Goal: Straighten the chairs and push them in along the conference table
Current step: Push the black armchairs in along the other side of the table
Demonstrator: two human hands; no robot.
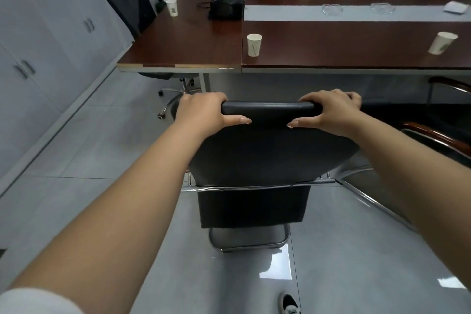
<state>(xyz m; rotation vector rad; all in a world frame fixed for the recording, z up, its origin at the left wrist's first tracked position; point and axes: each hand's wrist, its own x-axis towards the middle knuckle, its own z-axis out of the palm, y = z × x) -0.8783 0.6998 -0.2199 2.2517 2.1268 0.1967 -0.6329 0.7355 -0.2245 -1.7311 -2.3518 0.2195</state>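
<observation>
While my left hand [204,112] and right hand [334,109] both grip the top edge of the black chair [265,160], fingers curled over the front w/ thumbs on the back, it stands apart from the bench [183,58], backrest facing me. Paper cup [254,44] sits on the bench straight ahead, and another chair [438,135] w/ wooden armrests is just beside mine on the right

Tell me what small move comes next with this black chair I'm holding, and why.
Probably push it straight forward. Both the left hand and right hand grip the top of the black chair, which faces the conference table squarely but stands back from its edge with bare floor between.
</observation>
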